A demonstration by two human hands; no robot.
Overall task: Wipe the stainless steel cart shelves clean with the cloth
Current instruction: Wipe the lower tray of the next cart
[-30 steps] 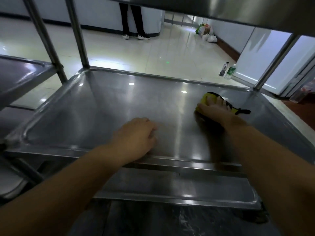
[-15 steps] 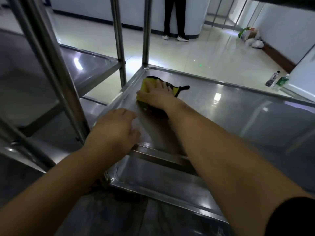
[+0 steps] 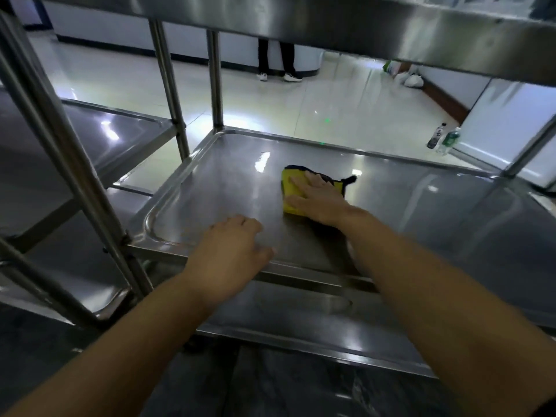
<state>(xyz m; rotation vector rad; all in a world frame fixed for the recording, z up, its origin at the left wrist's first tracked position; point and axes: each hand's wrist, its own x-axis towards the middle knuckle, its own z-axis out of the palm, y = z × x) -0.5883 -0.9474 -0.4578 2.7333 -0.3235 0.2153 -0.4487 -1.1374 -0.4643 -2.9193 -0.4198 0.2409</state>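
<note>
Grip: left hand (image 3: pixel 231 245) rests on the front part of the middle shelf (image 3: pixel 210 182), fingers loosely bent, holding nothing, apparently bracing. Right hand (image 3: pixel 319 200) lies flat on the cloth (image 3: pixel 291 183) with fingers straight and spread, pressing down and not pinching.

Far left is a neighbouring cart shelf (image 3: pixel 90 139), not touched. The middle shelf is a shallow steel tray with a raised rim. The cloth sits on it about mid-width, closer to the back rim than the front, with its left half showing and the rest under the palm.

Handling, as a judgement:
- The cloth looks soft, light and folded into a pad (yellow face, dark edging, a dark tab sticking out at its right).
- It has no stiffness, so it will bunch or unfold if pushed from one edge.
- The steel is smooth and glossy, so the pad should slide easily.
- The best hold is the one shown, palm centred and fingers spread over the pad.
- To lift or refold it, pinch a folded edge or the tab.
- Nothing here is fragile.

The right part of the shelf looks not yet reached. The upper shelf (image 3: pixel 331 22) and lower shelf (image 3: pixel 301 320) are also there to do. Bottles (image 3: pixel 436 136) stand on the floor far right.
</note>
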